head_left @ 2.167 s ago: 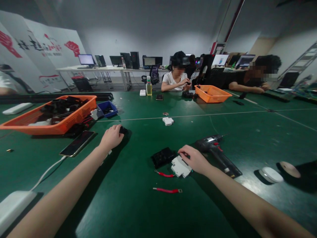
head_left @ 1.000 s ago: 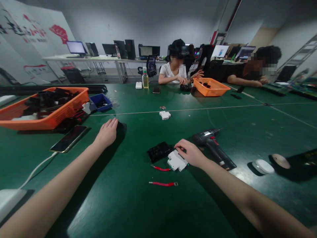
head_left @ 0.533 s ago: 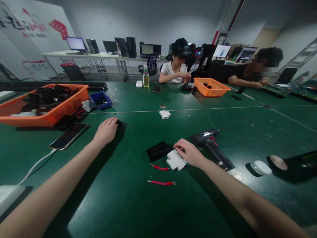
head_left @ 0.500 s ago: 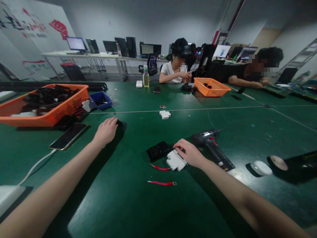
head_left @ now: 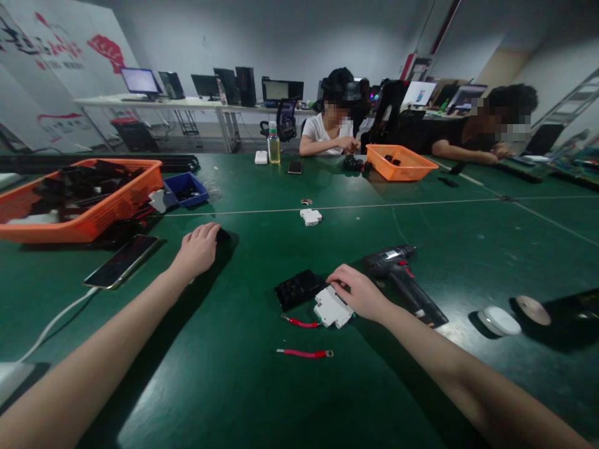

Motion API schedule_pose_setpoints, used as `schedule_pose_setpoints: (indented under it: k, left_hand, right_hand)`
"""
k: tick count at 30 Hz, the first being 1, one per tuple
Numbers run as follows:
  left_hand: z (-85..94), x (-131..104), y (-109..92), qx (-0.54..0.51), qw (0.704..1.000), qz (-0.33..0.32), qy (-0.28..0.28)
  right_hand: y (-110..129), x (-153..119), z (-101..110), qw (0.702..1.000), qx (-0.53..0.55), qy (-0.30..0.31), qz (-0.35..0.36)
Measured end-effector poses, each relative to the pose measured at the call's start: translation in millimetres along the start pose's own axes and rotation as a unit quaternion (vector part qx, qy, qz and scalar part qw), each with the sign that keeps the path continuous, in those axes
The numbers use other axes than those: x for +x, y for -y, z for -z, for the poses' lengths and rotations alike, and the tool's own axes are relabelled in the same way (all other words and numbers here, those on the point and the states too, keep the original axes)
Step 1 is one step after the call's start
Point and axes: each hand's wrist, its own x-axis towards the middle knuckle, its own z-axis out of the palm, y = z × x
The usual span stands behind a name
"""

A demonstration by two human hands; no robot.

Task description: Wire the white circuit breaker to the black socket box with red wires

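My left hand (head_left: 196, 251) rests on the table at centre left, its fingers closed round a small black object (head_left: 223, 236) that shows only past the fingertips. My right hand (head_left: 358, 292) is at the upper right edge of a white plastic module (head_left: 333, 307), its fingers bent together; whether they grip it is hidden. A black plastic part (head_left: 296, 289) lies just left of the module. Below are a short red cable (head_left: 300, 323), touching the module, and a second red cable (head_left: 304, 354) lying apart.
A cordless drill (head_left: 406, 280) lies right of my right hand. Another white module (head_left: 311, 217) lies farther back. An orange basket (head_left: 79, 231), a blue bin (head_left: 191, 201) and a phone (head_left: 122, 262) stand left. Two people sit across the table, near another orange basket (head_left: 402, 171).
The view has shifted slightly. Both hands keep nearly the same places and poses; the seated person in white has lowered their hands a little.
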Motion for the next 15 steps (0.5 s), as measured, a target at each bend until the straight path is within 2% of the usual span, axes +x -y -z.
schedule_pose_setpoints:
  k: [4,7,15]
  left_hand:
    - [-1.2,4.3,7.5,-0.023,1.0,0.007,0.009]
    - [0.5,5.1,9.3,-0.042,0.999,-0.012,0.008]
    - [14.6,-2.1,-0.3,-0.002,0.998,-0.064,0.006]
  right_hand:
    - [-2.1,0.6,-2.1,1.0,-0.003,-0.004,0.009]
    - [-2.0,0.6,-2.4,1.0,-0.005,-0.005,0.011]
    - [-2.5,0.3,-1.7,1.0,-0.007,-0.003,0.011]
